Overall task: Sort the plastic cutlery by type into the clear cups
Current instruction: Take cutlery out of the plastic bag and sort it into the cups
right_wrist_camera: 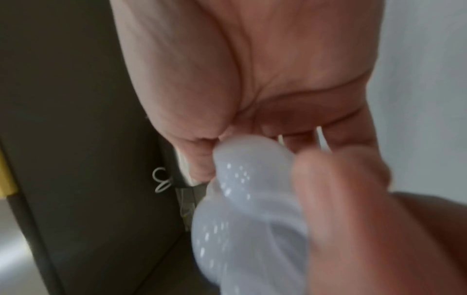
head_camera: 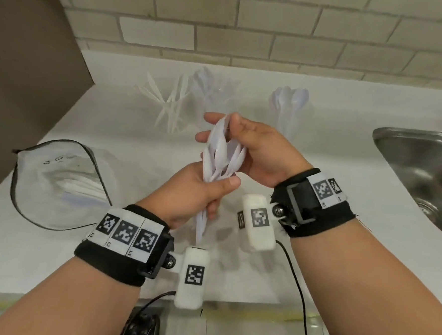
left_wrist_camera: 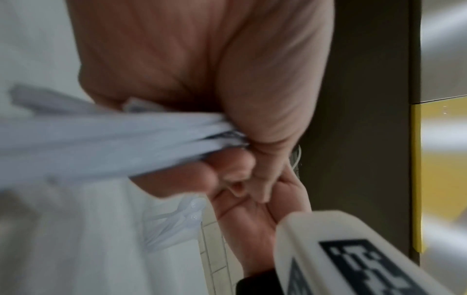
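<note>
A bundle of white plastic spoons [head_camera: 220, 157] is held over the white counter [head_camera: 317, 139] between both hands. My left hand [head_camera: 208, 191] grips the handles low down, thumb across them. My right hand [head_camera: 239, 140] curls round the bowl ends at the top. The left wrist view shows the handles [left_wrist_camera: 113, 143] running out of my left fist [left_wrist_camera: 252, 111]. The spoon bowls [right_wrist_camera: 247, 199] fill the right wrist view, under my right palm [right_wrist_camera: 265, 83]. At the back stand clear cups: one with long thin pieces [head_camera: 167, 103], one beside it [head_camera: 206, 86], one with spoons [head_camera: 288, 105].
A clear zip bag [head_camera: 59, 184] with more white cutlery lies on the counter at the left. A steel sink [head_camera: 424, 174] is set in at the right. A brown cabinet [head_camera: 20, 76] hangs over the back left, with a brick wall [head_camera: 256, 21] behind.
</note>
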`<state>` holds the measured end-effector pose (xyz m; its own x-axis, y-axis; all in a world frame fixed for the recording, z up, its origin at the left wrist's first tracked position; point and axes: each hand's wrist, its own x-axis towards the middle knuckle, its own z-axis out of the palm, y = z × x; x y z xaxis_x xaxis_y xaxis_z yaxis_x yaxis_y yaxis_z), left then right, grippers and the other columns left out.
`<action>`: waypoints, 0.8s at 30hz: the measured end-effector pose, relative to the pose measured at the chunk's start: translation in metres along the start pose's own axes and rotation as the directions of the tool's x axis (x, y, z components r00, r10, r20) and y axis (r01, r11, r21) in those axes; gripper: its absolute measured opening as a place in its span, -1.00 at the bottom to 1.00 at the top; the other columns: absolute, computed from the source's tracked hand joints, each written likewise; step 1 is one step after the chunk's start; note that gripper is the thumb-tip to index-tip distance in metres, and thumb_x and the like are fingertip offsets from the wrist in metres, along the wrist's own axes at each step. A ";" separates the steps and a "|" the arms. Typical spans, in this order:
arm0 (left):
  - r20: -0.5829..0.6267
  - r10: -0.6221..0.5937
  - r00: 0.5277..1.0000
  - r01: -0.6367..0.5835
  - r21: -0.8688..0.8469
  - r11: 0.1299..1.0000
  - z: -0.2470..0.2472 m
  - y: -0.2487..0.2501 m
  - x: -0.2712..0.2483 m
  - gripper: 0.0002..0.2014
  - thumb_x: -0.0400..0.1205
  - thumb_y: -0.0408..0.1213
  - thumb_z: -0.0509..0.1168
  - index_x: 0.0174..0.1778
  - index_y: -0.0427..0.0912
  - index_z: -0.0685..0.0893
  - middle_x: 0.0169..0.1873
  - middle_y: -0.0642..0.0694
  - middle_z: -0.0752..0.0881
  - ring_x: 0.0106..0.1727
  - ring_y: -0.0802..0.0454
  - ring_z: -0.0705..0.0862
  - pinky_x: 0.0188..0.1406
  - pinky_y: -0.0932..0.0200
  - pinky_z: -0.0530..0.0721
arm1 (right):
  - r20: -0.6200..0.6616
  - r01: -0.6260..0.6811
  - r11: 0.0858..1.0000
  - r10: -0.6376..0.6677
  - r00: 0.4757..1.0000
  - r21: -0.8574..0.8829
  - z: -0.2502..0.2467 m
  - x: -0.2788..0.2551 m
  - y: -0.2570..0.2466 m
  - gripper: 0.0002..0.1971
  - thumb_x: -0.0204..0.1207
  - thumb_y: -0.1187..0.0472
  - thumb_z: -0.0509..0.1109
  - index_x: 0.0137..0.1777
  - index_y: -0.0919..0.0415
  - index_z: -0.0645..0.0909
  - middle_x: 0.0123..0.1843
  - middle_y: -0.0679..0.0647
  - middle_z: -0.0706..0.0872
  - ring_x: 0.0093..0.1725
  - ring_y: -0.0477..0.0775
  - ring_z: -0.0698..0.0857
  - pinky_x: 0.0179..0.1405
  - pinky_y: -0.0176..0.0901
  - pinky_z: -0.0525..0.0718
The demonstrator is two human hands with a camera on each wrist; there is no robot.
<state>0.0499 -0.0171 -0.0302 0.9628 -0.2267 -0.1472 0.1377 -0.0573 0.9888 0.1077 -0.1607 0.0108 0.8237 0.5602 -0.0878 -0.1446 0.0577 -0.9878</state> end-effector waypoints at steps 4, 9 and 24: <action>0.162 0.000 0.987 0.016 -0.102 0.995 0.002 -0.005 -0.006 -0.77 0.54 -0.22 0.41 -0.20 -0.28 0.52 -0.58 -0.09 0.36 -0.64 0.07 0.35 -0.60 0.20 0.46 | 0.063 -0.064 0.997 0.061 0.996 0.037 -0.008 -0.007 -0.002 -0.73 0.66 0.30 0.19 0.25 0.34 0.62 0.16 0.30 0.75 0.12 0.22 0.75 0.18 0.12 0.68; 0.197 0.002 0.980 0.025 -0.134 0.991 0.002 -0.009 -0.005 -0.77 0.53 -0.18 0.39 -0.20 -0.26 0.53 -0.56 -0.07 0.39 -0.62 0.06 0.35 -0.59 0.20 0.46 | -0.057 -0.032 0.996 0.037 0.998 0.079 0.001 -0.006 -0.005 -0.81 0.68 0.32 0.18 0.07 0.27 0.64 0.01 0.28 0.80 0.02 0.26 0.75 0.22 0.23 0.63; 0.085 -0.030 0.996 0.057 -0.341 0.938 -0.001 -0.007 -0.002 -0.60 0.56 0.07 0.29 -0.03 -0.26 0.65 -0.48 -0.06 0.41 -0.58 0.12 0.35 -0.57 0.26 0.43 | -0.391 0.102 0.994 -0.074 0.917 0.050 -0.010 0.000 -0.012 -0.76 0.69 0.02 0.23 0.09 0.20 0.49 -0.24 0.10 0.56 -0.56 -0.07 0.38 -0.58 -0.24 0.40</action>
<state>0.0468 -0.0151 -0.0367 0.9349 -0.3068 -0.1782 0.2637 0.2650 0.9275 0.1152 -0.1697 0.0212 0.9807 0.1867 -0.0577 -0.0875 0.1558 -0.9839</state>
